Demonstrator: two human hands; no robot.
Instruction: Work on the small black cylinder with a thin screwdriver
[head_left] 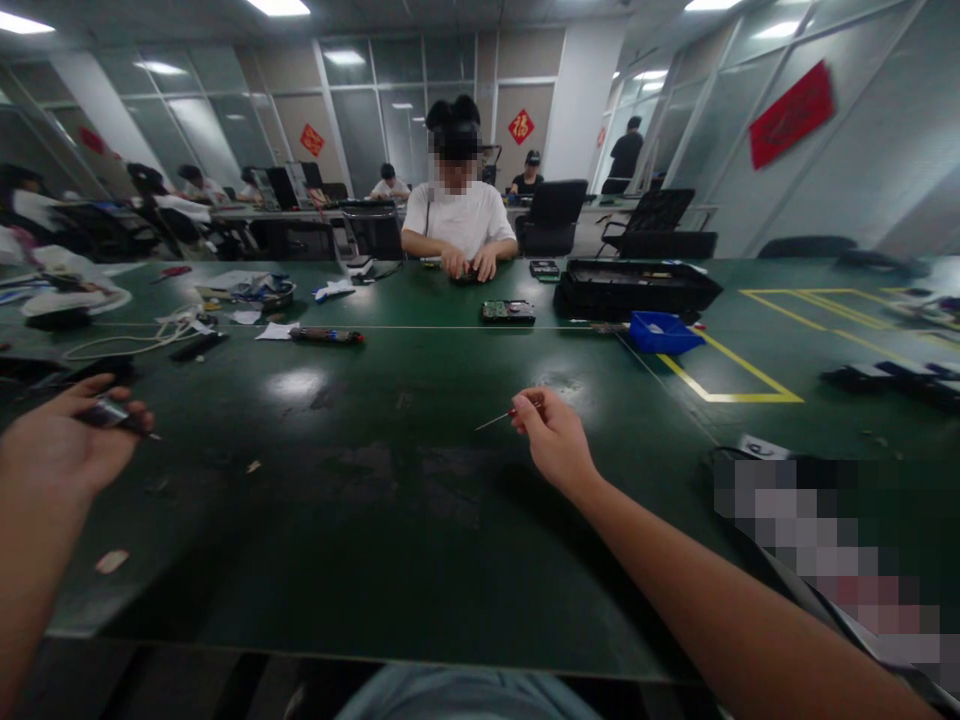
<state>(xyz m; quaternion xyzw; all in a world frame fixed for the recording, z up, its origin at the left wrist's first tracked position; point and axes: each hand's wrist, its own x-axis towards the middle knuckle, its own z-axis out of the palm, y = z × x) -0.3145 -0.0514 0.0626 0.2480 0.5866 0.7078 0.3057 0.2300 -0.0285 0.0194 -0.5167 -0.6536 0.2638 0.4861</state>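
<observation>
My left hand [71, 435], at the left edge, is closed around a dark cylindrical tool [112, 413] with a shiny body and a thin metal tip pointing right. Its kind is hard to make out because the fingers cover part of it. Right of centre, my right hand [553, 438] pinches a small screwdriver [495, 421] with a red handle. The slim shaft points left and slightly down, above the green table [360, 560]. Most of that handle is hidden by the fingers. The two hands are far apart.
Across the table a person in a white shirt [469, 215] handles a dark object. A hard drive [508, 312], a black tray [637, 287] and a blue bin [664, 332] stand ahead. Leftward lie a pen-like tool [326, 336] and white cable [169, 325]. Paper scrap [112, 561] lies near.
</observation>
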